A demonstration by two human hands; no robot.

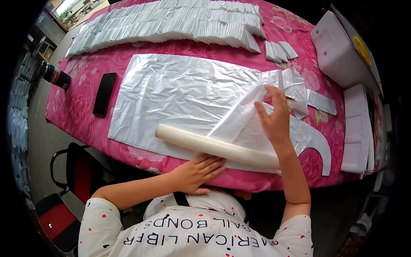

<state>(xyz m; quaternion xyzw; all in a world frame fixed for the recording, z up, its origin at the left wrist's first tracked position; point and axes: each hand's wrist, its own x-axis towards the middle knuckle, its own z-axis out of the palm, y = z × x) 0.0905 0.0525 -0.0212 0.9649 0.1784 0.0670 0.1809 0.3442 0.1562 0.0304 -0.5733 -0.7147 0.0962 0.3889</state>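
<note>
A shiny white plastic sheet [171, 94] lies spread before me, with a curved cutout and strap-like ends at its right, like an apron. My right hand [275, 118] has its bent fingers and thumb on a folded-over flap of the sheet, near the right end. Part of that grip is hidden. Across the near side of the sheet rests a long cream-coloured tube [214, 146], its right end passing behind my right wrist. My left hand [202, 172] lies flat at the table's near edge, fingers stretched out, the tips touching or just beside the tube.
Rows of folded white plastic packets [171, 23] line the far side of the pink flowered tablecloth [77, 103]; a few packets [280, 51] lie apart. A phone [105, 94] and dark flask [55, 75] sit left. White foam boxes [338, 47] stand right. Chairs [81, 169] are lower left.
</note>
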